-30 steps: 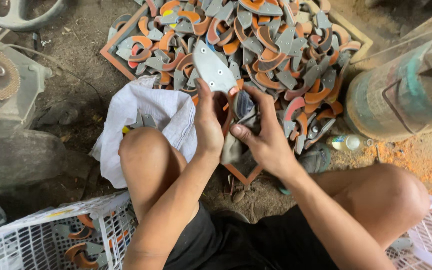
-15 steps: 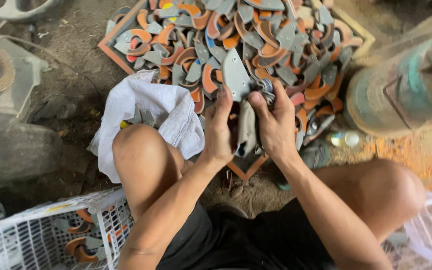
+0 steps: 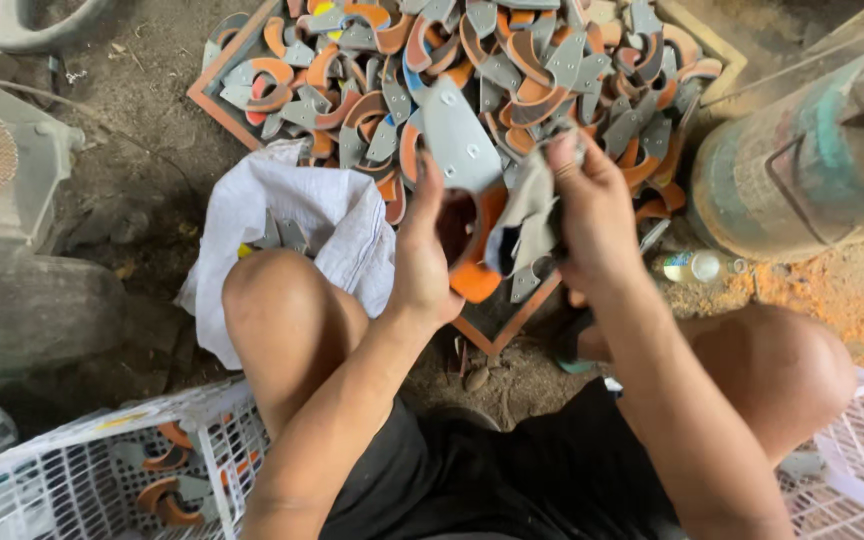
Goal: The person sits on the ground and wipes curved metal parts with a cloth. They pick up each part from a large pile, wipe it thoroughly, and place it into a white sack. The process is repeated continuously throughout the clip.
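A person is squatting on a dirt floor, working over a shallow wooden tray [image 3: 214,100] that is brimming with a jumbled heap of grey metal blades with orange curved handles [image 3: 512,60]. The left hand [image 3: 422,255] is gripping one such piece, a grey blade with an orange handle [image 3: 462,190], its fingers closed around the handle end while the flat blade is pointing up and away over the tray's near corner. The right hand [image 3: 592,205] is clutching a crumpled grey cloth [image 3: 532,215], fingers curled tight on it, and is pressing the cloth against the side of the held piece. A white woven sack [image 3: 337,215] is lying open just left of the left knee, touching the tray's edge, with a couple of grey metal pieces showing in its folds. At lower left a white plastic basket [image 3: 72,470] is holding a few orange curved handles, and the corner of a second white basket [image 3: 857,450] is showing at lower right, its contents impossible to make out. A small clear bottle [image 3: 692,266] is lying on the ground beside a large weathered drum [image 3: 802,165] at right. Grey machinery [image 3: 2,170] is standing at far left.
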